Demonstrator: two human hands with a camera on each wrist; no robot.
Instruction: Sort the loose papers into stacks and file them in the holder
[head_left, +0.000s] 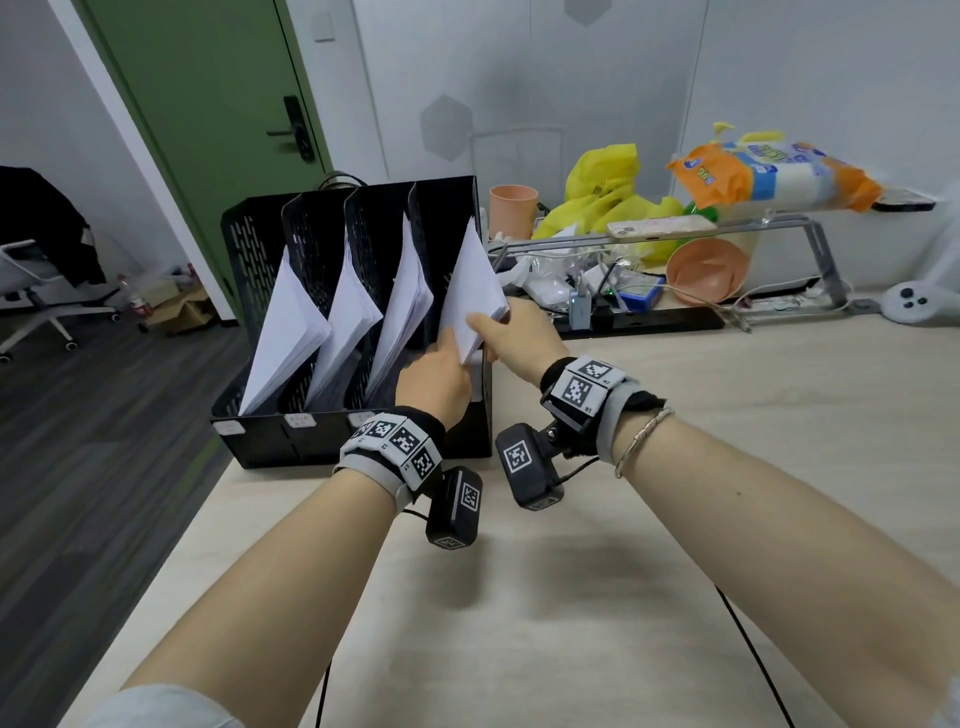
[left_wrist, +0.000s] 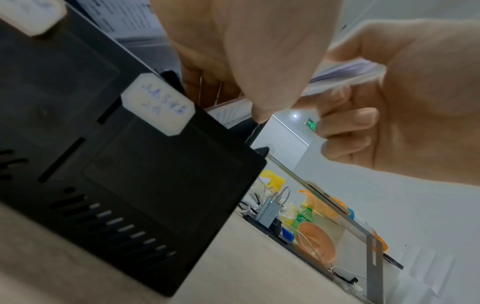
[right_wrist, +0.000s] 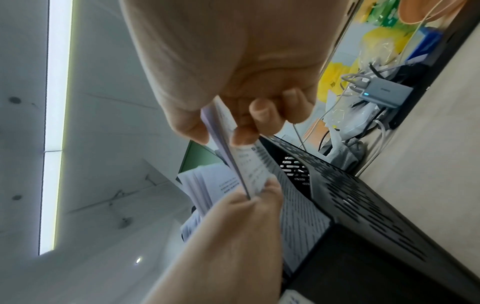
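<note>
Both hands, the left hand (head_left: 435, 382) and the right hand (head_left: 511, 332), are pinching the last paper stack (head_left: 474, 291) while seating it in the rightmost slot of the black holder (head_left: 249, 244) on the counter (head_left: 571, 597), so next they are likely needing to push it down and let go.

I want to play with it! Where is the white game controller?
In the head view, the white game controller lies at the far right edge of the table, just right of the metal shelf stand and past the orange bowl.
</note>
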